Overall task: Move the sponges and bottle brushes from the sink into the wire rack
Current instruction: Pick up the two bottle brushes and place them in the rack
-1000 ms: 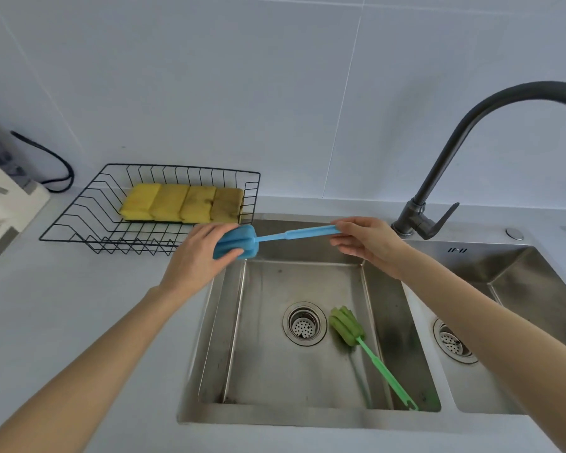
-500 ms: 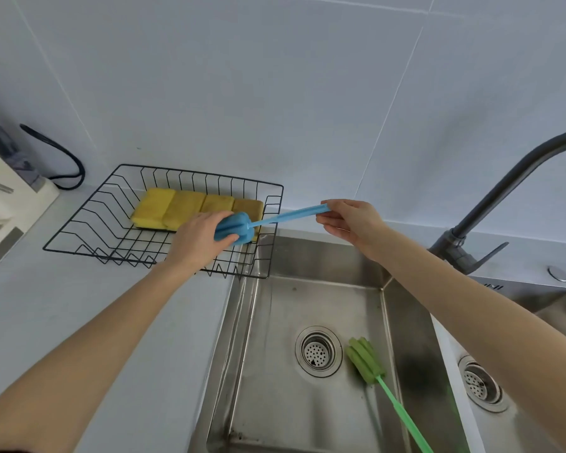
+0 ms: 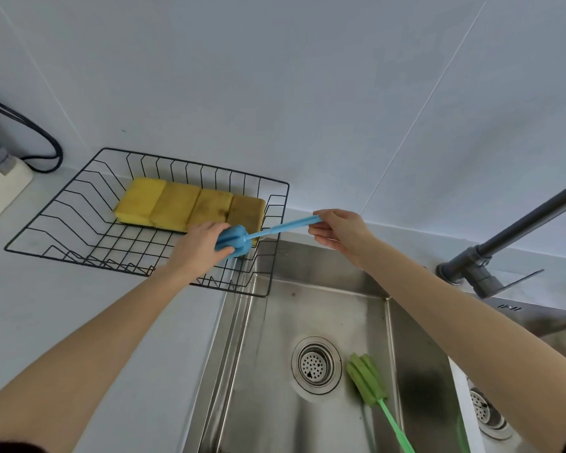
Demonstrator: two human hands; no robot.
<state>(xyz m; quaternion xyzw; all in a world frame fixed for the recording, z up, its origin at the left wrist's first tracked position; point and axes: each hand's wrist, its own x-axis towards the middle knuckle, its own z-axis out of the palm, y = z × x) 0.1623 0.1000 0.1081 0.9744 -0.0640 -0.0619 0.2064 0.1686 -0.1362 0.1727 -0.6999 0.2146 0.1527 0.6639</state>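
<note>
I hold the blue bottle brush [image 3: 242, 240] two-handed over the wire rack's [image 3: 144, 220] right corner: my left hand [image 3: 200, 248] cups the foam head, my right hand [image 3: 340, 232] pinches the handle tip, likely to steady its length for laying down. Its long axis runs left-right, head pointing left and slightly down. Four yellow sponges [image 3: 190, 204] already line the rack on the desk [image 3: 62, 305]; the green bottle brush [image 3: 373, 392] remains in the sink [image 3: 268, 371], head toward the drain [image 3: 316, 364]
</note>
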